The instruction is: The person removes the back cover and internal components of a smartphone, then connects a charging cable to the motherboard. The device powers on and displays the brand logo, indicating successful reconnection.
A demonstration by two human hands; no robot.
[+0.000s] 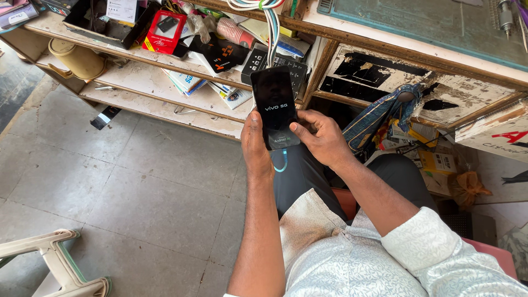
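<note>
A: Phone (274,104) first. Where do you have it?

B: Phone sits upright between your two hands, above your lap, screen toward you. Screen is dark with small white lettering near the middle. Top end points at the shelves (159,82).

A: Grip, left hand (254,146)?

B: Closed around the phone's lower left edge. Your palm is against the side; the fingers wrap behind and cannot be seen.

A: Right hand (322,137)?

B: Closed on the lower right edge. Your thumb lies on the front glass near the bottom, fingers curled behind the back. Both hands hold the same phone.

A: Anything attached?

B: A light blue cable (282,162) curves out from under the phone's bottom end, just below your hands. Where it runs cannot be told.

A: Surroundings?

B: Behind the phone, worn white shelves are crowded with boxes; a red box (164,30) lies upper left, a tan mug (80,59) further left. A bundle of wires (269,22) hangs from the bench above. To the right, a striped blue bag (379,115) hangs under the chipped bench. Lower left, part of a pale plastic chair (55,264) stands on the grey tile floor (137,181).
</note>
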